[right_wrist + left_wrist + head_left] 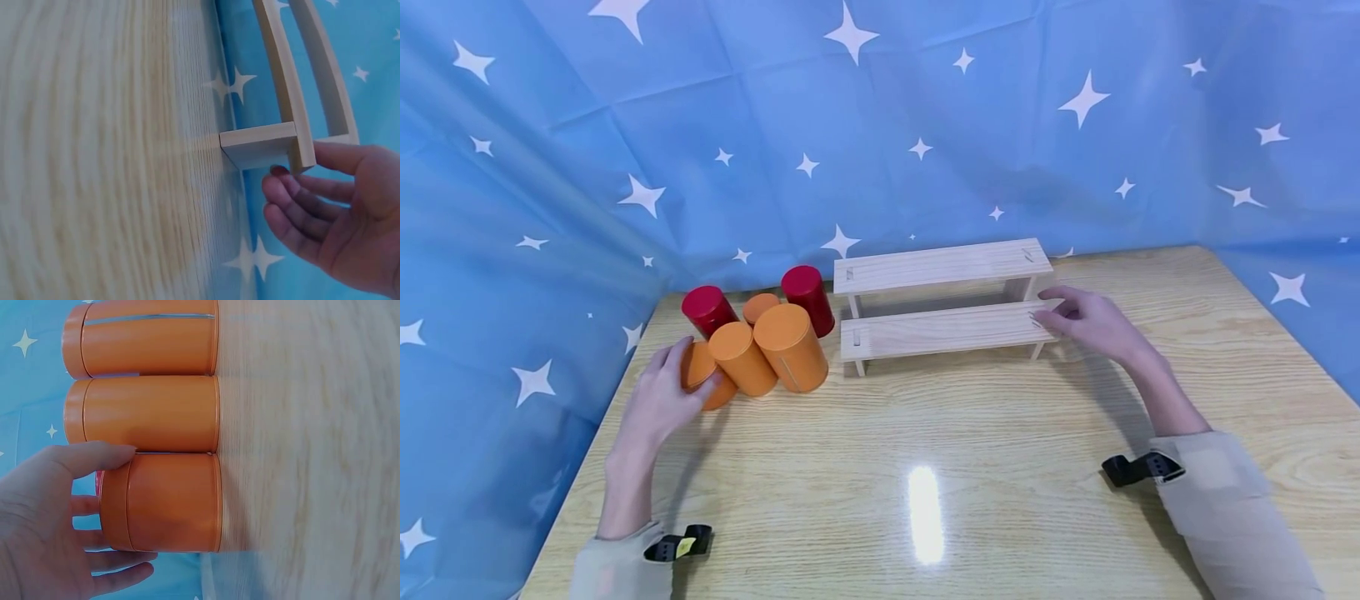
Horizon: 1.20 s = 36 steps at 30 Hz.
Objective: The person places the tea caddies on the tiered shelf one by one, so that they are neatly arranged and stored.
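Note:
At the left of the table, my left hand (655,400) grips a short orange canister (175,503), thumb on the near side of its lid and fingers round the other side. Two taller orange canisters (742,358) (792,350) stand in a row beside it. Behind them are a smaller orange canister (761,306) and two red canisters (709,308) (808,296). Across the table, my right hand (1097,327) holds the right end of the lower board of a two-step wooden shelf (943,329). Thumb and fingers bend around the board's end (303,147) in the right wrist view.
The wooden table (850,483) carries everything, with a bright light reflection near its middle. A blue cloth (925,125) with white stars hangs behind and along the left side. Each sleeve has a black strap camera (1142,468) at the wrist.

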{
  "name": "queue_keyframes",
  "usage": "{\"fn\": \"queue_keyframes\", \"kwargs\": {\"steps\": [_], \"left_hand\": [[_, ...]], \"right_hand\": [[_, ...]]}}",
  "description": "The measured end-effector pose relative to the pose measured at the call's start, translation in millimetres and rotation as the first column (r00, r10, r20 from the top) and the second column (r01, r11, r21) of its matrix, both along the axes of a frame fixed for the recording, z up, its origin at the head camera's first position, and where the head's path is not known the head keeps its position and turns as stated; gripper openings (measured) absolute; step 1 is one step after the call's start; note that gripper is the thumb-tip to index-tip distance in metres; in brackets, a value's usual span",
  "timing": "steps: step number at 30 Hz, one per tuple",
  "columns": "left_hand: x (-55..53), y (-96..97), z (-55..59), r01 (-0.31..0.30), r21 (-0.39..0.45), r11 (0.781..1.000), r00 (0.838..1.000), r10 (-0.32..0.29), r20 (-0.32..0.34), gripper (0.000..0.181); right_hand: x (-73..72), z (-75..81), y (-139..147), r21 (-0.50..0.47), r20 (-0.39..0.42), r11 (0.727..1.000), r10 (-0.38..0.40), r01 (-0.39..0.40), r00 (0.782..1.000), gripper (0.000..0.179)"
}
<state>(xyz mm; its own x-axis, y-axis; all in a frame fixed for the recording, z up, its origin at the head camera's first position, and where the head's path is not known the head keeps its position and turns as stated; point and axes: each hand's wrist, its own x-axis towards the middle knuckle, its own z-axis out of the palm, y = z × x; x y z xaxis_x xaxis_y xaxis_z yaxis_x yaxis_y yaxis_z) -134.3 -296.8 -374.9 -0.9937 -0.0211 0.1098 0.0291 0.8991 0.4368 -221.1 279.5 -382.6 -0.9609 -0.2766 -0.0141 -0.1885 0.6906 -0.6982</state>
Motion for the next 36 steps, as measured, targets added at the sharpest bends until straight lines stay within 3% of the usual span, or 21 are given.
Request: {"fn": "queue_keyframes", "kwargs": {"steps": [17, 28, 32, 36], "left_hand": [[-3.2, -7.1, -0.8, 0.010, 0.095, 0.995, 0.994, -0.020, 0.105, 0.090], [-0.1, -11.0, 2.0, 0.038, 0.232, 0.972, 0.997, -0.053, 0.057, 0.086], [2.9, -10.3, 5.3, 0.026, 0.244, 0.969, 1.000, -0.024, -0.012, 0.083], [5.2, -9.7, 8.0, -0.015, 0.195, 0.981, 0.993, 0.038, -0.112, 0.079]], "right_hand": [[1.8, -3.3, -1, -0.017, 0.012, 1.000, 0.008, -0.008, 1.000, 0.059], [3.1, -5.5, -1, -0.032, 0.024, 0.999, 0.002, -0.001, 1.000, 0.061], [3.0, -4.9, -1, -0.026, 0.021, 1.000, 0.000, 0.001, 1.000, 0.061], [2.3, -4.2, -2, -0.024, 0.019, 1.000, 0.001, -0.001, 1.000, 0.061]]}}
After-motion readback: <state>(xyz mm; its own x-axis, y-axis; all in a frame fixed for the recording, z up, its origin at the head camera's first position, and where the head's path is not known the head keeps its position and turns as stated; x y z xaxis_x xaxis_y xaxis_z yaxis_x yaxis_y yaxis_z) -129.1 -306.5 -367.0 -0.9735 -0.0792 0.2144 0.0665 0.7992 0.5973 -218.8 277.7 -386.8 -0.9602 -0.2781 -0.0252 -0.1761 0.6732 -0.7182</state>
